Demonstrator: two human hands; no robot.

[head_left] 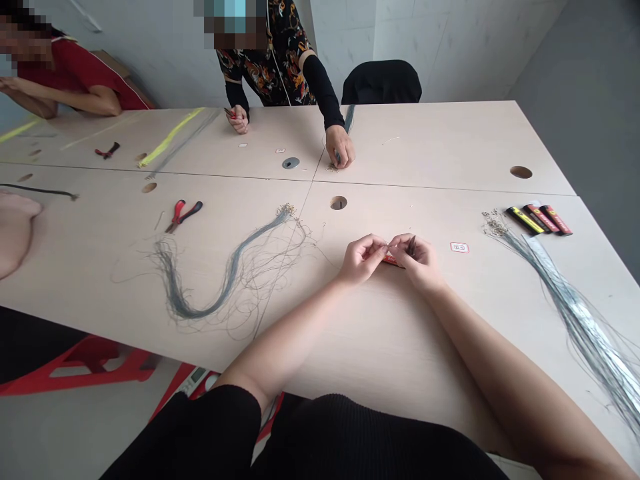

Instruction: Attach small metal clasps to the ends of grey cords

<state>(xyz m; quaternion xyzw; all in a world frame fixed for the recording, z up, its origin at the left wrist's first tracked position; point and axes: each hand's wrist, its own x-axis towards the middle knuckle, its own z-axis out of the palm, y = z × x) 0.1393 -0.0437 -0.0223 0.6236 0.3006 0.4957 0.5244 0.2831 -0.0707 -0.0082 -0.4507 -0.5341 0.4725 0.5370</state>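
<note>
In the head view, the left hand and the right hand meet above the table, fingertips nearly touching. Each has thumb and forefinger pinched together; whatever lies between them is too small to make out. A dark pointed piece pokes up between the right hand's fingers, and a red object with pale lettering shows just below the fingertips, partly hidden. Left of the hands, a curved bundle of grey threads lies loose, with small metal bits at its upper end; red-and-black pliers rest beyond its left part. On the right are a small red-edged label, three printed tubes side by side, and another thread bundle beside a clear plastic strip. Across the table, a person in dark sleeves reaches one hand to the tabletop and holds something red in the other.
</note>
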